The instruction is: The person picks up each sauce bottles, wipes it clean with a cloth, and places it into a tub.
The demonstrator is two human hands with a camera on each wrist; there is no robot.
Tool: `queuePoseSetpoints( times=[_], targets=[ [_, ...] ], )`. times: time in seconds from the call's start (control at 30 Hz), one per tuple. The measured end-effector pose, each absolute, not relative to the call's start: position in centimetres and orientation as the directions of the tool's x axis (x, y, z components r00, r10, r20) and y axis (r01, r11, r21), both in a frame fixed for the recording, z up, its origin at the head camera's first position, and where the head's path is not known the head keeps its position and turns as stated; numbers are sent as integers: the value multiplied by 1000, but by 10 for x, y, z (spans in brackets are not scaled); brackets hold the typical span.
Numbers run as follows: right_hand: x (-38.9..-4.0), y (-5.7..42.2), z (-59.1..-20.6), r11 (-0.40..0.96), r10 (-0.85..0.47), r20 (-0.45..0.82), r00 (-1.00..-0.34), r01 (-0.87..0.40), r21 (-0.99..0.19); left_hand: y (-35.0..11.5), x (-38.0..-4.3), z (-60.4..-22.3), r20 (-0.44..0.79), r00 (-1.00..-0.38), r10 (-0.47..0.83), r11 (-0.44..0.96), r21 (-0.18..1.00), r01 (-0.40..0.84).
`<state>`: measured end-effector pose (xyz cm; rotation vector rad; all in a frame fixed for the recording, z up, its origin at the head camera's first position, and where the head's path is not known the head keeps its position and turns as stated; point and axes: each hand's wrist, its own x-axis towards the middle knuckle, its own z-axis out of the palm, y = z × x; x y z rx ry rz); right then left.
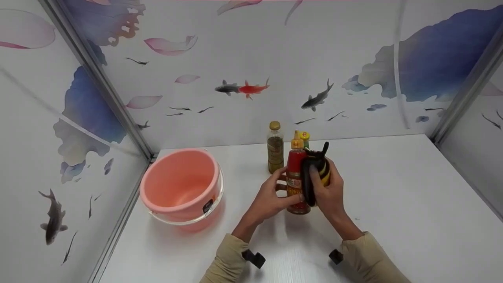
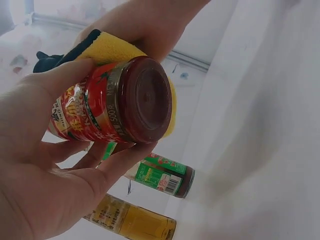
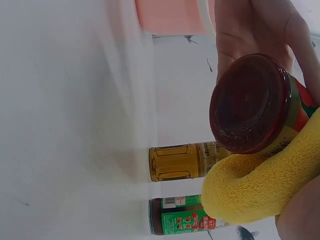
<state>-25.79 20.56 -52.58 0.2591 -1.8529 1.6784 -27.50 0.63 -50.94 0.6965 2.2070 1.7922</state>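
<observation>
My left hand [image 1: 271,199] grips a red sauce bottle [image 1: 294,162] with an orange pointed cap, thumb on the near side and fingers round the left. The bottle is raised off the table, its dark red base [image 2: 147,100] showing in the left wrist view. In my right hand [image 1: 331,192] is a folded black and yellow cloth [image 1: 308,184], held against the bottle's right side with the thumb over the black face. The cloth's fluffy yellow side [image 3: 260,187] lies along the bottle in the right wrist view. The palm-side fingers of my right hand are mostly hidden.
Behind stand an oil-coloured bottle [image 1: 275,152] with a gold cap and a green-labelled bottle [image 2: 161,175] with a yellow cap. A pink bucket [image 1: 173,179] with a white handle stands at the left. Printed wall panels [image 1: 353,51] enclose the white table [image 1: 393,188].
</observation>
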Motion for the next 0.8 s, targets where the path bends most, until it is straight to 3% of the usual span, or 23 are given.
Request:
queuePoseSetpoints(
  times=[0.57,0.8],
  targets=[
    [-255,198,-526,207,223,544,-809,-506,-837,5,-276,-500,231,-923,307,4,970,244],
    [-256,197,-524,224,212,587,-781,-546,-807,4,-273,-495,225,-922,315,-11,972,234]
  ],
)
